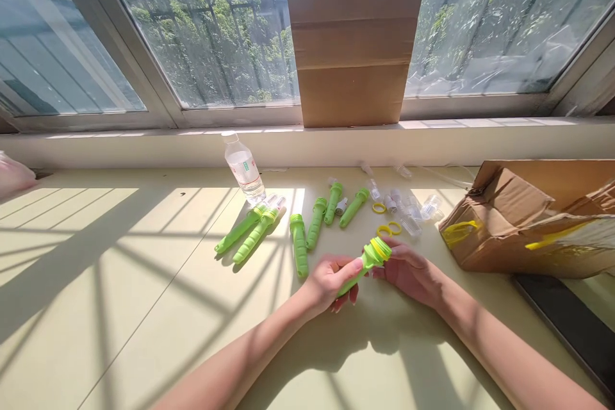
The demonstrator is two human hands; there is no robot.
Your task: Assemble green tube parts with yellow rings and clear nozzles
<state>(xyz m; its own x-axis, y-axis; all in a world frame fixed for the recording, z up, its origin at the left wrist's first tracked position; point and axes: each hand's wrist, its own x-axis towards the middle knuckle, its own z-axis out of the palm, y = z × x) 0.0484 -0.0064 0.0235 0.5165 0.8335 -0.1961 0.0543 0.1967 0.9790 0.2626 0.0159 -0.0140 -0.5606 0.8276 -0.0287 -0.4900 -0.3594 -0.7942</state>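
My left hand (331, 282) is wrapped around a green ribbed plastic handle (369, 260), its wide end tilted up to the right. Around that wide end sits a yellow ring (380, 248). The fingertips of my right hand (408, 272) close on the ring's edge; some fingers are hidden behind the handle. Beyond my hands lie several more green handles (298, 248). Two to the left, one of them a green handle (255, 237), have clear plastic pieces on their ends. Loose yellow rings (378, 208) lie near several clear plastic pieces (410, 224).
A clear water bottle (244, 170) stands behind the left handles. On the right sits an open cardboard box (519, 243), with a flat black object (562, 327) in front of it. A brown cardboard sheet (355, 45) covers part of the window behind the table (144, 333).
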